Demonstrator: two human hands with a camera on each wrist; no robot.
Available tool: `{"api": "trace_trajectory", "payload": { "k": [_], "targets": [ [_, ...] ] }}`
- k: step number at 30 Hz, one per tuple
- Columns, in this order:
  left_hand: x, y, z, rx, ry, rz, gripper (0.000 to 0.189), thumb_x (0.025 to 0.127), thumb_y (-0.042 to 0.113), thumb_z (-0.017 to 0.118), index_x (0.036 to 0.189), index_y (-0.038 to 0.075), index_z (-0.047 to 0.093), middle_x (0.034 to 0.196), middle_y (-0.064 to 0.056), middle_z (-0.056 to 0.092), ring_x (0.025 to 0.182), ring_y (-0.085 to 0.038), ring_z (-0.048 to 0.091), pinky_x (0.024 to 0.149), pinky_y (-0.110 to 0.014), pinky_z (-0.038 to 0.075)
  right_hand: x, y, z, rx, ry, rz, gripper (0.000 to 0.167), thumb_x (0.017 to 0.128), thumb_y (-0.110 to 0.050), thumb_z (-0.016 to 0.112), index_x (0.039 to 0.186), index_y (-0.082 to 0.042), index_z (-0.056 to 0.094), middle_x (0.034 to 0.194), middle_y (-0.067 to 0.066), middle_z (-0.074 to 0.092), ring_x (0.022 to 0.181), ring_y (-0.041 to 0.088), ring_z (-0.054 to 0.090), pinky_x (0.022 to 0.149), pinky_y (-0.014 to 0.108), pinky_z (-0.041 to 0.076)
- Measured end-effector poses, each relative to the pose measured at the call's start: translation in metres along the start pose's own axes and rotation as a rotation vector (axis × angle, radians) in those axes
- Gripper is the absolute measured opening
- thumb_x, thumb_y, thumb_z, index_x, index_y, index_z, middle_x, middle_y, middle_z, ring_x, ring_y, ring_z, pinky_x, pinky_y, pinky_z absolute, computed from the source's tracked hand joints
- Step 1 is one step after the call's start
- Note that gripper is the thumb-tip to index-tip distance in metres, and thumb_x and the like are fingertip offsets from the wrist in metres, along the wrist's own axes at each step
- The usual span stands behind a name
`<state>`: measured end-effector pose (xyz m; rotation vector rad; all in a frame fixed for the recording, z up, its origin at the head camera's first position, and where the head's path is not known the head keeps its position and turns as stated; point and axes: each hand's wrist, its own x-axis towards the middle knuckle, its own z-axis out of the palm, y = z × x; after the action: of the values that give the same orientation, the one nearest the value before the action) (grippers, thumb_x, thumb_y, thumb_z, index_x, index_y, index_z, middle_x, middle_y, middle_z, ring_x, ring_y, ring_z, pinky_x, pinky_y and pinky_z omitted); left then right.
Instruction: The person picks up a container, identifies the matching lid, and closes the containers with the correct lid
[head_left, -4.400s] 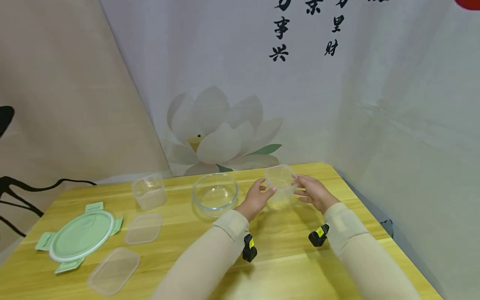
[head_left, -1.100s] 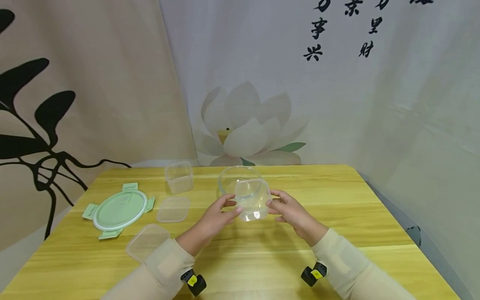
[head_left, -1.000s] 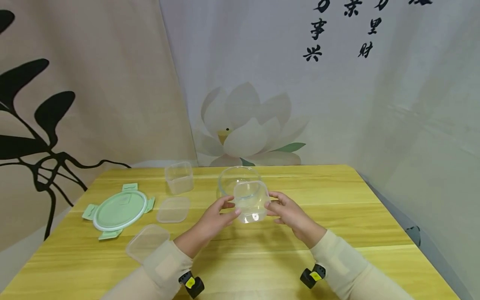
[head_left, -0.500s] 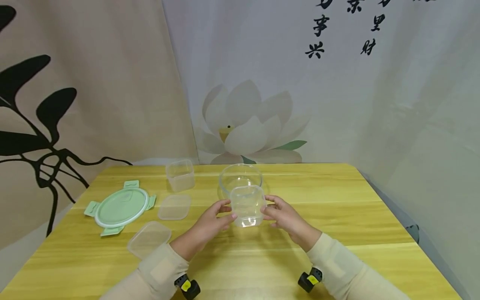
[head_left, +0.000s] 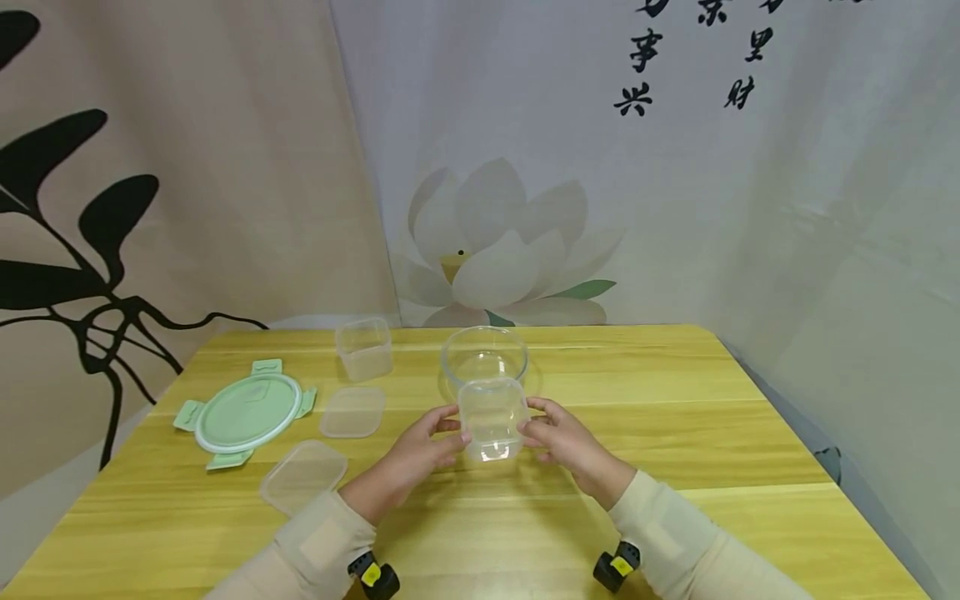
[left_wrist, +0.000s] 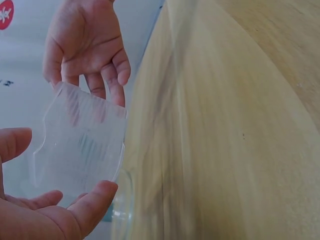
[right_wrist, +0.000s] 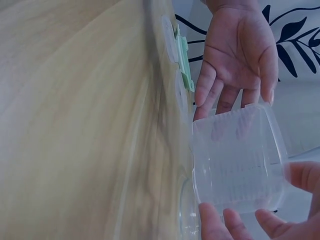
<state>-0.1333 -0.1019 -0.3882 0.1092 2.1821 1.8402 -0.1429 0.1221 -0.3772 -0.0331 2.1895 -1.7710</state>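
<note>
Between my two hands is a clear square plastic container [head_left: 493,417], its mouth facing up and away. My left hand [head_left: 412,454] holds its left side, thumb at the near face and fingers along the wall. From the other side my right hand [head_left: 573,446] grips it the same way. Both wrist views show the container's ribbed wall between the fingertips; whether its base touches the table cannot be told. Right behind it stands a round glass bowl [head_left: 484,332], partly covered by the container in the head view.
On the left of the wooden table [head_left: 712,400] lies a round green lid [head_left: 247,412] with clip flaps. Two translucent lids, one squarish [head_left: 352,412] and one nearer [head_left: 303,477], lie beside it. A second clear container [head_left: 365,354] stands behind them. A printed curtain [head_left: 525,125] hangs behind.
Both hands have carried the plastic container from the right of the glass bowl to in front of it. Over the last second it has come slightly nearer and lower. The head view has turned left.
</note>
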Motion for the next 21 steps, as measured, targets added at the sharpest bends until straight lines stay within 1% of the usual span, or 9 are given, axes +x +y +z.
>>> {"api": "trace_trajectory", "payload": {
  "k": [6, 13, 21],
  "targets": [
    [0.001, -0.004, -0.001, -0.01, 0.002, -0.005, 0.059, 0.094, 0.015, 0.061, 0.145, -0.003, 0.036, 0.132, -0.024, 0.047, 0.11, -0.032, 0.058, 0.093, -0.046, 0.05, 0.002, 0.003, 0.003, -0.009, 0.007, 0.011, 0.054, 0.094, -0.017, 0.055, 0.144, -0.002, 0.039, 0.129, 0.023, 0.056, 0.11, 0.037, 0.06, 0.09, 0.052, 0.047],
    [0.002, -0.008, -0.004, -0.016, -0.008, -0.016, 0.06, 0.094, 0.015, 0.061, 0.145, -0.002, 0.034, 0.132, -0.025, 0.047, 0.11, -0.035, 0.058, 0.093, -0.048, 0.05, 0.003, 0.004, 0.006, -0.01, -0.003, 0.025, 0.055, 0.094, -0.019, 0.056, 0.144, -0.003, 0.038, 0.131, 0.023, 0.054, 0.113, 0.04, 0.058, 0.088, 0.051, 0.048],
    [0.002, -0.011, -0.006, -0.025, -0.022, -0.015, 0.06, 0.094, 0.014, 0.06, 0.145, -0.003, 0.034, 0.132, -0.026, 0.046, 0.109, -0.035, 0.058, 0.093, -0.048, 0.05, 0.004, 0.006, 0.008, -0.02, -0.006, 0.037, 0.054, 0.094, -0.018, 0.056, 0.144, -0.005, 0.04, 0.129, 0.021, 0.056, 0.109, 0.036, 0.061, 0.081, 0.046, 0.05]
  ]
}}
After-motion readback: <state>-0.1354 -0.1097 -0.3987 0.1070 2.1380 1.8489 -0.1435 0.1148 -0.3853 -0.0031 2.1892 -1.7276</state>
